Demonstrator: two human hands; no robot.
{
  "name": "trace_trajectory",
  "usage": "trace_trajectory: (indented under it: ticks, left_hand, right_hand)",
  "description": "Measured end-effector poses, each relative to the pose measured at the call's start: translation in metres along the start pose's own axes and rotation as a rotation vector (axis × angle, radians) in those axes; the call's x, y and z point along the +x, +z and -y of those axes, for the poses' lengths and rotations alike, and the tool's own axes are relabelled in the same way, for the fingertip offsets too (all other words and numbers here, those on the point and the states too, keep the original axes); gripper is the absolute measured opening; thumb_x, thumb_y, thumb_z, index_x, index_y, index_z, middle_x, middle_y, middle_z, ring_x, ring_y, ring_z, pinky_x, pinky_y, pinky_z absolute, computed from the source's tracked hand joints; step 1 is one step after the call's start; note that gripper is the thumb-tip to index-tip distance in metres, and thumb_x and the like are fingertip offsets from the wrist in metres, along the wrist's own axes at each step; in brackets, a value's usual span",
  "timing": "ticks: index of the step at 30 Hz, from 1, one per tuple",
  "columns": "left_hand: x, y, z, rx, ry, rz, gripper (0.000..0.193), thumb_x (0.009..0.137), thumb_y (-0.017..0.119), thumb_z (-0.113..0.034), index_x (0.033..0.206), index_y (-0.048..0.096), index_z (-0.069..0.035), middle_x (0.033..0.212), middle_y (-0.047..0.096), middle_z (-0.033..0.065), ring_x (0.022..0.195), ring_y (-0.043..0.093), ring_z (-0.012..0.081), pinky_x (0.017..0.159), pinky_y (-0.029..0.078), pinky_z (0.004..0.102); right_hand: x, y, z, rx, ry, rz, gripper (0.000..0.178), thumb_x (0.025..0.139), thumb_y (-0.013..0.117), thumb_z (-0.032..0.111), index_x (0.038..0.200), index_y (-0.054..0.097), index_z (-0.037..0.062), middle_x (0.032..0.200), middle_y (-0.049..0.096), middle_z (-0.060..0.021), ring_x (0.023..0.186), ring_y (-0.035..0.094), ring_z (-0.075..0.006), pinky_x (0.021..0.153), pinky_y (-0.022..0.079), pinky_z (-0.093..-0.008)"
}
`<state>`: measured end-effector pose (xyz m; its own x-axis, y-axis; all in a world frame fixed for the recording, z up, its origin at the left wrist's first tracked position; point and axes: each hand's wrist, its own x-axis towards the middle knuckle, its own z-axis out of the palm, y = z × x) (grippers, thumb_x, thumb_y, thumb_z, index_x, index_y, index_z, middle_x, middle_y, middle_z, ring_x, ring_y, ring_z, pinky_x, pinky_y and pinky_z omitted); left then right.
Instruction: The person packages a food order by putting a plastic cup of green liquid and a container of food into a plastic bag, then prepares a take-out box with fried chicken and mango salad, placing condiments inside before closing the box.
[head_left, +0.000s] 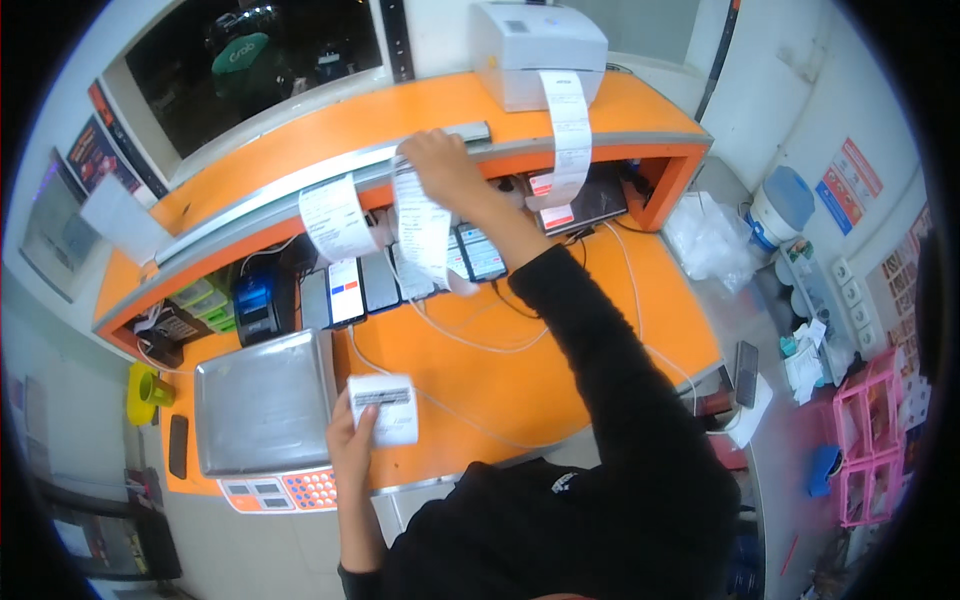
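Head view: orange counter, dark window, left fingers clamped on paper, right fingers seemingly pinching a receipt.

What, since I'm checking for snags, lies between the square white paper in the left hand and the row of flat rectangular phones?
In the head view, thin white cabling crosses the orange countertop between the paper and the phones.

Orange ctr faces window (dark o/s), wht wall R.

Left fingers holding white paper, right fingers at a hanging receipt, grip hard to see
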<state>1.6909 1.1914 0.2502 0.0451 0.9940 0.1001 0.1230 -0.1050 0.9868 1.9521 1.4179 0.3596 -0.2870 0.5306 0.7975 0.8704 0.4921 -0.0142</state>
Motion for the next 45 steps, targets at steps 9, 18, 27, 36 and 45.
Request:
trace_trajectory:
  ticks: [9, 18, 27, 36, 45]
  left_hand:
    - [-0.081, 0.022, 0.015, -0.04, -0.339, -0.312, 0.024, 0.083, 0.055, -0.015, 0.1, 0.057, 0.001, 0.087, 0.06, 0.0056, 0.077, 0.054, 0.0119, 0.071, 0.043, 0.0257]
    - [-0.169, 0.034, -0.008, -0.091, -0.319, -0.677, 0.024, 0.084, 0.053, -0.018, 0.092, 0.058, 0.004, 0.081, 0.06, 0.0072, 0.071, 0.054, 0.0126, 0.064, 0.045, 0.0255]
    - [-0.346, 0.04, 0.0, -0.143, -0.35, -0.979, 0.024, 0.084, 0.054, -0.02, 0.089, 0.057, 0.003, 0.077, 0.059, 0.0064, 0.065, 0.053, 0.0117, 0.059, 0.044, 0.0254]
    - [-0.474, 0.039, -0.013, -0.117, -0.292, -1.013, 0.024, 0.085, 0.053, -0.022, 0.086, 0.056, 0.002, 0.075, 0.058, 0.0058, 0.064, 0.053, 0.0111, 0.058, 0.044, 0.0252]
    - [-0.568, 0.051, -0.011, -0.13, -0.234, -1.134, 0.025, 0.085, 0.053, -0.022, 0.086, 0.057, 0.002, 0.075, 0.058, 0.0061, 0.063, 0.054, 0.0113, 0.058, 0.044, 0.0239]
  right_hand:
    - [-0.015, -0.001, -0.006, 0.035, -0.129, -0.321, 0.021, 0.065, 0.065, 0.021, 0.082, 0.058, 0.0101, 0.082, 0.052, -0.0027, 0.087, 0.047, -0.0196, 0.075, 0.035, -0.033]
    - [-0.023, -0.008, -0.004, -0.126, 0.012, -0.277, 0.027, 0.071, 0.062, 0.024, 0.094, 0.056, 0.0111, 0.091, 0.053, -0.007, 0.092, 0.047, -0.0229, 0.077, 0.035, -0.0381]
    - [-0.165, -0.055, -0.149, 0.088, 0.598, -0.695, 0.044, 0.066, 0.062, 0.003, 0.105, 0.043, -0.0041, 0.103, 0.05, -0.0147, 0.094, 0.05, -0.0177, 0.078, 0.039, -0.0257]
    - [-0.216, -0.109, -0.076, 1.328, 0.93, -0.02, 0.025, 0.073, 0.064, 0.005, 0.094, 0.057, -0.004, 0.09, 0.061, -0.0098, 0.08, 0.058, -0.0141, 0.07, 0.046, -0.0239]
    - [-0.256, -0.111, -0.073, 1.237, 1.016, -0.212, 0.014, 0.076, 0.059, 0.011, 0.083, 0.059, -0.0016, 0.074, 0.06, -0.0066, 0.064, 0.057, -0.0138, 0.05, 0.046, -0.0261]
